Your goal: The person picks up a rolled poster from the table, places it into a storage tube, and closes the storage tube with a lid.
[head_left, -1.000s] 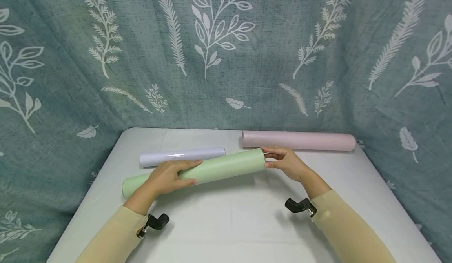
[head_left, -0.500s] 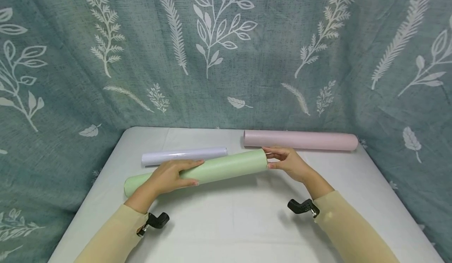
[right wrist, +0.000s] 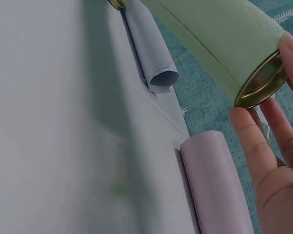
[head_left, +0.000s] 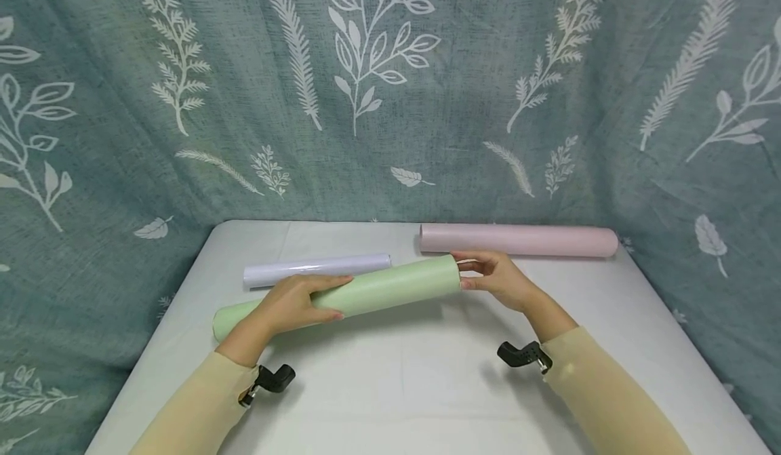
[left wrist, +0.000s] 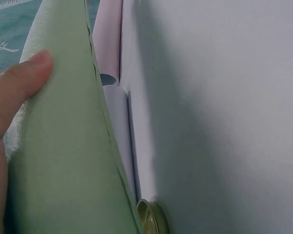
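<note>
1. Head view: the left hand point(head_left: 295, 306) clasps the pale green paper-wrapped tube point(head_left: 384, 289) across its middle, over the white-covered worktop point(head_left: 396, 387); the right hand point(head_left: 503, 282) pinches its right end.
2. Fingertips bear only near the gold metal rim point(right wrist: 253, 97), so a slip could drop that end.
3. Swinging far might knock the glossy lavender roll point(head_left: 317, 269) or smooth pale-pink roll point(head_left: 518, 239).
4. Twisting could lift the lengthwise seam point(right wrist: 205, 48).

First roll point(head_left: 393, 287) over bench point(head_left: 390, 394), running from beyond left hand point(head_left: 295, 304) to right hand point(head_left: 497, 282). Second roll point(head_left: 320, 270) on bench, just behind left hand. Third roll point(head_left: 518, 240) on bench, behind right hand. Cloth point(head_left: 451, 116) behind bench.
</note>
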A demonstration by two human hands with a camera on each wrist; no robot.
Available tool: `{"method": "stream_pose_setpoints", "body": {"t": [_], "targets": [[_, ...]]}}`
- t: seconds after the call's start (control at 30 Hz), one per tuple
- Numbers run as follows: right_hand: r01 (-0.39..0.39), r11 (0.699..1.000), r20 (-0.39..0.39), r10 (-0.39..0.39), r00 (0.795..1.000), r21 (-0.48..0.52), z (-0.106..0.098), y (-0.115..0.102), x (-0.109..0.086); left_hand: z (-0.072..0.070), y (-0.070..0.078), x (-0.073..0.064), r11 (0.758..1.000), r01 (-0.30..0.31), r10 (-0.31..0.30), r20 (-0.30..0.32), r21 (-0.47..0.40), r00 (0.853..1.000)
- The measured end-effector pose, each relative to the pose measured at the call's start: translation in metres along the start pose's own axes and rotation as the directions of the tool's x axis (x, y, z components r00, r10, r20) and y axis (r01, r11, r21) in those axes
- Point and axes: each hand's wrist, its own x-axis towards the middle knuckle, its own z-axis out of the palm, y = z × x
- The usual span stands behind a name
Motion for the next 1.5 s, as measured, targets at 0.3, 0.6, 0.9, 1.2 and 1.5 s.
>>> {"method": "stream_pose_setpoints", "body": {"t": [0.3, 0.6, 0.9, 1.2, 1.5], "targets": [[0.029, 0.999, 0.02, -0.029, 0.999, -0.013, -0.001, 0.004, -0.008, -0.008, 0.0, 0.007, 0.998, -0.028, 0.028, -0.011, 0.056, 1.0], [-0.02, 0.987, -0.074, 0.008, 0.997, -0.161, -0.015, -0.009, -0.015, -0.03, -0.007, 0.016, 0.998, 0.004, -0.003, -0.014, 0.063, 1.0], [-0.037, 0.951, -0.178, -0.019, 0.984, -0.307, -0.04, -0.03, -0.019, -0.043, -0.024, 0.028, 0.994, 0.082, -0.083, 0.013, 0.068, 0.996], [-0.08, 0.922, -0.226, -0.008, 0.974, -0.378, -0.059, -0.035, -0.016, -0.058, -0.038, 0.042, 0.986, 0.146, -0.147, 0.009, 0.075, 0.989], [-0.154, 0.87, -0.248, 0.038, 0.968, -0.469, -0.074, -0.032, -0.01, -0.063, -0.05, 0.059, 0.974, 0.208, -0.213, 0.049, 0.088, 0.976]]}}
